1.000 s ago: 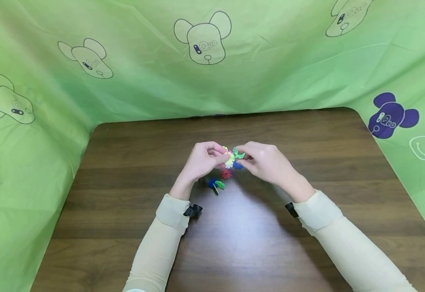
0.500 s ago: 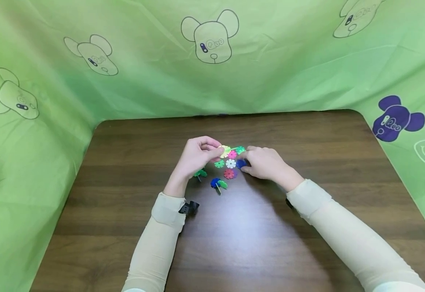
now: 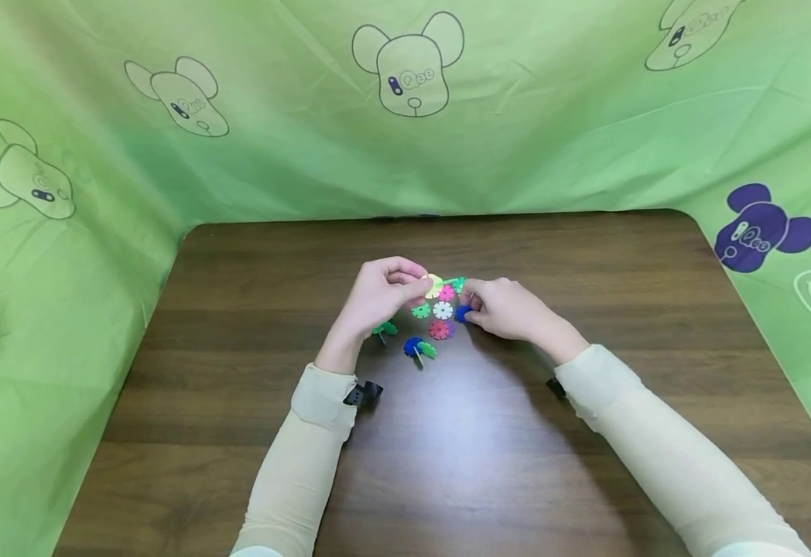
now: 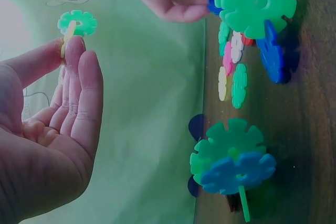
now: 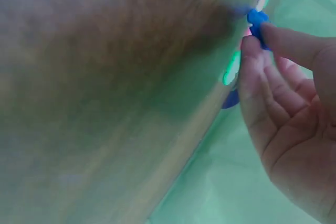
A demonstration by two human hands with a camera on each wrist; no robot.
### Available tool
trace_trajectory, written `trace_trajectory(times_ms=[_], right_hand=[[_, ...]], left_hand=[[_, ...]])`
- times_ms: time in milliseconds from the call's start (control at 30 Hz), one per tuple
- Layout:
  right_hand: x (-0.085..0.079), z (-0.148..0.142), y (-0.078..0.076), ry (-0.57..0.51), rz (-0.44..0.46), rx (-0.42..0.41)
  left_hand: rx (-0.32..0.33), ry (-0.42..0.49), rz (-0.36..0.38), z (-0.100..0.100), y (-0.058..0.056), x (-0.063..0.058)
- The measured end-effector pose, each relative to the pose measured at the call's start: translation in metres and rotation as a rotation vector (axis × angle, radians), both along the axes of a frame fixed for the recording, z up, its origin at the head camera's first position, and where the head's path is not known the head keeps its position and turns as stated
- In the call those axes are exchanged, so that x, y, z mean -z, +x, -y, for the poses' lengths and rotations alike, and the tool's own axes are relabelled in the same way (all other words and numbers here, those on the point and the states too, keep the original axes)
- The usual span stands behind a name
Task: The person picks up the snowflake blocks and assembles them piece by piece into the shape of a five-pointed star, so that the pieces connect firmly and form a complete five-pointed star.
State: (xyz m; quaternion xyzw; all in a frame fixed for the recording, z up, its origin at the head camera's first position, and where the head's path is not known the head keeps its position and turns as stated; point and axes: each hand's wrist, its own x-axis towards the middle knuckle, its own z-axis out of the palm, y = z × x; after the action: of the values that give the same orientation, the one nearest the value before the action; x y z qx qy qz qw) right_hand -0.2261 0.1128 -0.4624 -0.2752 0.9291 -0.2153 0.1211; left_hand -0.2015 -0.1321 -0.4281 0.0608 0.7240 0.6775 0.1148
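My left hand (image 3: pixel 386 298) pinches a yellow notched snowflake disc (image 4: pixel 68 39) between thumb and fingertips, above the table. A green notched disc (image 4: pixel 77 23) is slotted into that yellow one. My right hand (image 3: pixel 510 309) pinches a blue notched disc (image 5: pixel 257 22) between thumb and index finger, low over the tabletop. Between the hands lie loose flat discs: a white one (image 3: pixel 443 310), a pink one (image 3: pixel 446 293), a green one (image 3: pixel 421 310) and a red one (image 3: pixel 439 330), with a purple disc (image 3: pixel 451 330) at the red one's side.
Nearer me stands a joined blue-and-green disc piece (image 3: pixel 414 346). Another joined piece with green discs (image 3: pixel 385 329) sits beside my left wrist, partly hidden. The brown wooden table (image 3: pixel 238 387) meets a green printed cloth (image 3: pixel 294 170) at its far edge.
My right hand has let go of the green disc joined to the yellow one and taken hold of the blue disc. My left hand, still holding the yellow disc, has drawn slightly left.
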Motion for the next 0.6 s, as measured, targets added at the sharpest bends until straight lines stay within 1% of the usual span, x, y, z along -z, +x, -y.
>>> trace_trajectory(times_ms=[100,233,367,467,600], right_hand=[[-0.002,-0.003,0.006,-0.100,-0.009,0.021],[-0.008,-0.007,0.015,-0.204,-0.054,0.069],[-0.017,-0.008,0.025,-0.335,-0.128,0.108],[-0.021,-0.007,0.032,-0.445,-0.199,0.124],[-0.024,-0.004,0.039,-0.550,-0.317,0.120]], left_hand=[[0.003,0.010,-0.016,0.000,-0.001,0.001],[0.015,0.021,-0.038,-0.001,-0.001,0.002],[0.028,0.007,-0.055,-0.003,0.000,0.003],[0.026,0.001,-0.057,-0.005,0.000,0.002],[0.017,0.014,-0.046,-0.010,0.001,0.002]])
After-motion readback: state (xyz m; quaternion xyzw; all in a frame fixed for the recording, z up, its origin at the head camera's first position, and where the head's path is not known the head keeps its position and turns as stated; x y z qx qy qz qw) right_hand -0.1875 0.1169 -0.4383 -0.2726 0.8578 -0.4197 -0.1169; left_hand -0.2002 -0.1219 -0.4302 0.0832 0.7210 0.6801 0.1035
